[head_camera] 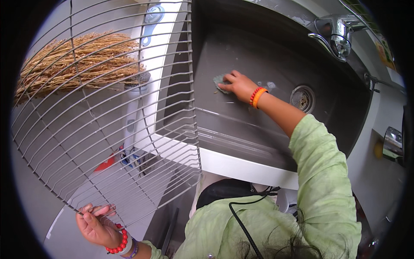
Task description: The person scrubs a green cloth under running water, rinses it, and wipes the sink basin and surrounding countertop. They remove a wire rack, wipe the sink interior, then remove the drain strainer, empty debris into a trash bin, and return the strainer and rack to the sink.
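My left hand (97, 225) grips the lower edge of a large grey wire rack (106, 132), holding it tilted up at the left. The rack's right edge overlaps the left end of a dark grey sink (258, 61). Inside the sink, my right hand (237, 85) presses a greenish-grey scouring pad (220, 83) against the floor of the basin. Small wet spots show near the right wrist. Part of the pad is covered by my fingers.
A chrome faucet (334, 37) stands at the sink's far right, above the drain strainer (302, 99). Behind the rack lies a straw broom (81, 64). A blue-handled scrub brush (152, 21) rests on the white counter (249, 174). One metal container (393, 144) sits at the right.
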`<state>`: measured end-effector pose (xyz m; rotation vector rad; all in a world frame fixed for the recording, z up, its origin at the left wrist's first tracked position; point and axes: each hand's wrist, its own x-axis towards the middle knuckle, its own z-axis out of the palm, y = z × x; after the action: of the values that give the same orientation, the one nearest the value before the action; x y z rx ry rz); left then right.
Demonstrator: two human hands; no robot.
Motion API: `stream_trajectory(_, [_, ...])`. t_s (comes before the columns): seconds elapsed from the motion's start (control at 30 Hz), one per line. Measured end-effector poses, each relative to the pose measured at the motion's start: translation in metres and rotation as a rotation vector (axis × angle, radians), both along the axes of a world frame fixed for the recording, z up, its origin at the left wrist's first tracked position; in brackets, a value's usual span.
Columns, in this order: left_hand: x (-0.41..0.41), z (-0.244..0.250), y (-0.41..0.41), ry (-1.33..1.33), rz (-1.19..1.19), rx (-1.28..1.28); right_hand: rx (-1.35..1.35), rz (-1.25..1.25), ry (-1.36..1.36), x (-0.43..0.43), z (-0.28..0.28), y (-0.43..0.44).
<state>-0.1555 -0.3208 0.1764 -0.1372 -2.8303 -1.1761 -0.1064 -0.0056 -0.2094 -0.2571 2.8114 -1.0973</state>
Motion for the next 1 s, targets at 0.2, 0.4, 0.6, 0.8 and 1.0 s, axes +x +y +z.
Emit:
stream_trajectory(0.2, [-0.001, -0.002, 0.002, -0.011, -0.003, 0.009, -0.152, -0.176, 0.138, 0.007, 0.022, -0.044])
stream_trajectory(0.4, [-0.002, 0.001, -0.002, -0.013, -0.077, 0.007, 0.156, 0.079, 0.147, -0.022, -0.002, -0.095])
stream_trajectory(0.6, [-0.003, -0.003, -0.001, -0.012, -0.086, 0.041, 0.661, -0.085, -0.042, 0.026, 0.001, -0.037])
stream_trajectory(0.8, [-0.003, -0.003, 0.001, -0.017, -0.089, 0.043, 0.771, -0.187, -0.183, 0.113, -0.004, 0.031])
stream_trajectory(1.0, [-0.008, -0.005, -0.006, -0.037, -0.138, 0.092, 0.846, -0.342, -0.36, 0.167, 0.01, 0.084])
